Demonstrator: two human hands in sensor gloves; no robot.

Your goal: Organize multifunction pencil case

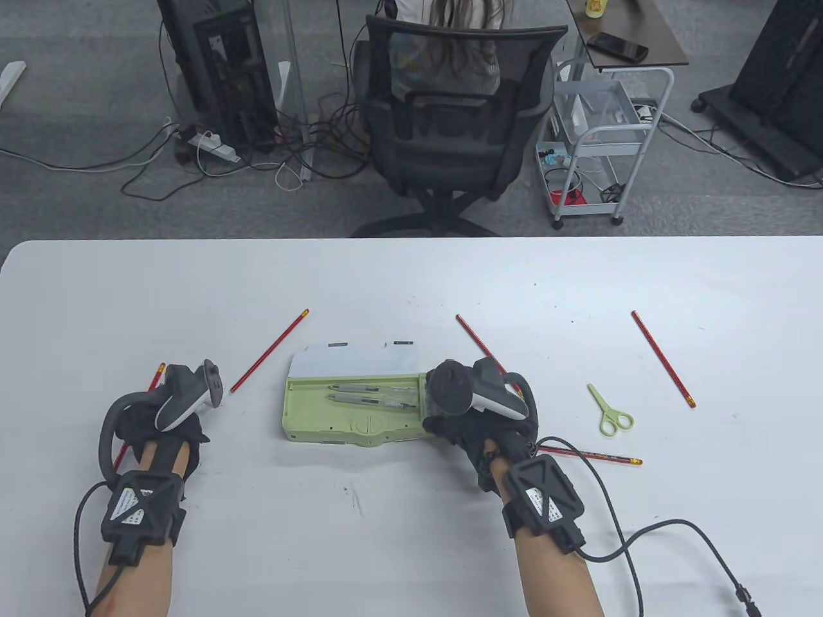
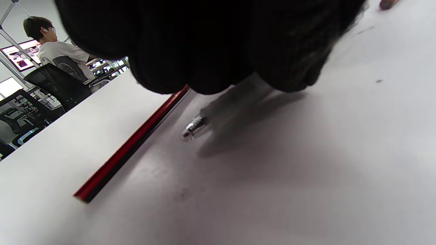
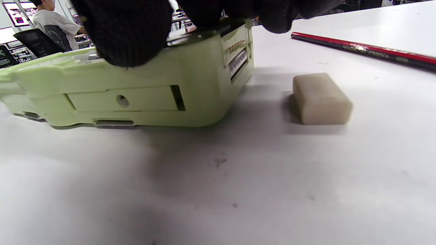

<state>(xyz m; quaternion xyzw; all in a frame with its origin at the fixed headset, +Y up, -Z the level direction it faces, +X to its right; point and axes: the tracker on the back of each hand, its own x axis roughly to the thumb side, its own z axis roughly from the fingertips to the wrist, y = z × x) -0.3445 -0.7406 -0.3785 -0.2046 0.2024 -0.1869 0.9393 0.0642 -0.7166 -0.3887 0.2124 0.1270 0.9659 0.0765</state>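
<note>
The white table point(image 1: 411, 533) spans the table view, its far edge facing grey carpet, a black mesh office chair point(image 1: 450, 128) with a seated person, a white wire cart point(image 1: 598, 148) and a tangle of cables around a power strip point(image 1: 212, 144).

The pale green multifunction pencil case point(image 1: 353, 405) lies open near the middle of the table, its white-lined lid point(image 1: 353, 360) folded back toward the far edge and two clear pens point(image 1: 373, 394) lying lengthwise in its tray.

The right hand point(image 1: 479, 424) rests at the case's right end, forearm coming in from the near edge. In the right wrist view its gloved fingers point(image 3: 129, 34) curl over the top rim of the case wall, gripping it.

The left hand point(image 1: 161, 430) sits well left of the case, knuckles low to the table. In the left wrist view its curled fingers point(image 2: 204, 44) close on a clear pen point(image 2: 218, 117) whose metal tip points out beneath them, just beside a red pencil point(image 2: 133, 144).

Further red pencils lie scattered: one point(image 1: 270, 351) left of the case, one point(image 1: 663, 357) toward the right edge, one point(image 1: 601, 456) near the right wrist, one point(image 1: 476, 340) partly under the right hand's tracker.

Small green scissors point(image 1: 609, 411) lie right of the right hand.

A beige eraser point(image 3: 320, 98) sits just beside the case's right end, not touching.
</note>
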